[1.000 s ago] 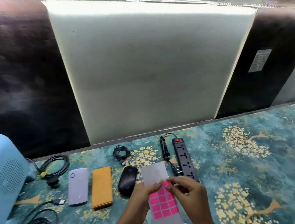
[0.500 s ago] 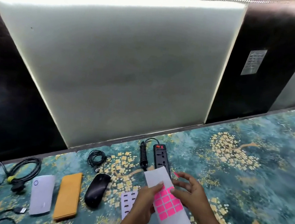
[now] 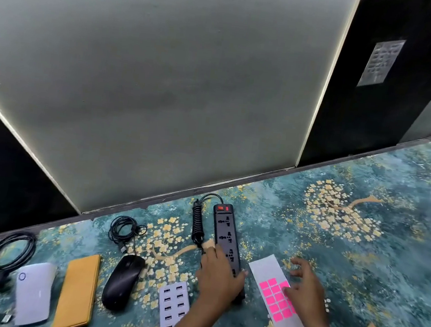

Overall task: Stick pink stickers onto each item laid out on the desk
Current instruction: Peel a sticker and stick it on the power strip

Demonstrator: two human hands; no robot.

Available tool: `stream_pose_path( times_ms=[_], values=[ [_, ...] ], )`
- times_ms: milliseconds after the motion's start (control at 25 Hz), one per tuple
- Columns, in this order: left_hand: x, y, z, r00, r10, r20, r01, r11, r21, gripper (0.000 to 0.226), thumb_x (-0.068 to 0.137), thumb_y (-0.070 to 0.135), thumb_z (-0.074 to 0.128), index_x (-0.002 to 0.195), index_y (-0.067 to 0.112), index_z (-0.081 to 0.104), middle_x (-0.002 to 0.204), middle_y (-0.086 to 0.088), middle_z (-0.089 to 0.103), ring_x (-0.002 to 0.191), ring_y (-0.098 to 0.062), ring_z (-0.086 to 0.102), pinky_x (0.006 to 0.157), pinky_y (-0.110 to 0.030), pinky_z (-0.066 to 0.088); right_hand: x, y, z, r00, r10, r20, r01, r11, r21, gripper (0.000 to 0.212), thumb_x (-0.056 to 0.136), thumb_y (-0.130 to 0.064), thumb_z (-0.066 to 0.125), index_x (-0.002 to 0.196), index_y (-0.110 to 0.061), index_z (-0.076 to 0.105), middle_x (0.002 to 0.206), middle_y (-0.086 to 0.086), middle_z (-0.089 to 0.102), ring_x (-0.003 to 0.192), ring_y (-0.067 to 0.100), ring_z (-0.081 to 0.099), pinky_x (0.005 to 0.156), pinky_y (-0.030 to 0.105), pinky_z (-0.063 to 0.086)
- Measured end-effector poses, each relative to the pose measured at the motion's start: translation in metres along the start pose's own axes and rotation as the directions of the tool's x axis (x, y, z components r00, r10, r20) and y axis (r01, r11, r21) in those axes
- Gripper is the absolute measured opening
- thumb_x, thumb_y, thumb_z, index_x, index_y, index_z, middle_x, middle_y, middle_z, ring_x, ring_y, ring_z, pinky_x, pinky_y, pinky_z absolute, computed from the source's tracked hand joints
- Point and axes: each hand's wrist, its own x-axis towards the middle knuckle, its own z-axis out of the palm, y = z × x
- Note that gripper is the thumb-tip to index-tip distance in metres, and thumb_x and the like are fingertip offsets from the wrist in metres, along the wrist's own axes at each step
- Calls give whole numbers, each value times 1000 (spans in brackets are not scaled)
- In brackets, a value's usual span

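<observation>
Your left hand lies flat on the power strip, steadying it; your right hand, fingers spread and empty, pins the sticker sheet.

Grey wall panel behind; label.

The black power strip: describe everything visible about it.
The black power strip is a long, narrow bar that looks like plastic, lying flat on the patterned desk mat. Its far end carries a red switch; multi-pin sockets run down its face. Its black cord, bundled in a tight coil, lies just to its left. The left hand rests over its near end, hiding that part.
</observation>
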Motion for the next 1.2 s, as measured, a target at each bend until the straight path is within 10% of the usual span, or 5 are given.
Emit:
stream_pose_path(
  times_ms=[200,360,480,680,1200],
  values=[
    [27,18,6,985,-105,140,59,953,296,100,74,64,55,137,-9,30,138,-21,38,120,-29,45,93,-34,46,6,-6,12,988,-154,23,156,975,-160,45,70,8,64,107,-17,55,105,-2,48,88,23,56,70,37,49],
    [41,6,-16,987,-57,148,74,991,-110,38,69,43,67,59,13,47,63,0,45,51,-11,40,49,-25,42,8,-23,18,970,-244,-18,244,970,6,19,75,-2,69,87,-16,64,94,1,58,76,15,58,66,24,45],
    [37,-9,-31,932,-107,346,330,642,-692,18,73,20,67,71,8,53,48,4,48,35,-6,46,35,-16,32,11,-46,28,967,-252,21,236,930,282,20,76,-3,69,70,-22,69,67,-8,69,60,6,64,55,15,49],
    [13,-31,-25,864,43,501,498,65,-865,23,71,15,52,83,-3,60,66,-16,63,54,-27,61,50,-28,52,13,-76,48,889,-353,291,254,910,328,32,74,-1,70,67,-32,71,55,-11,68,57,3,59,60,18,51],
    [-3,-42,-23,856,14,518,515,-118,-849,37,93,22,37,88,-3,63,64,-20,67,47,-31,61,46,-30,52,28,-113,55,722,-473,505,595,797,-102,9,70,-11,73,71,-20,73,50,-20,57,56,-3,56,64,17,45]
  ],
)
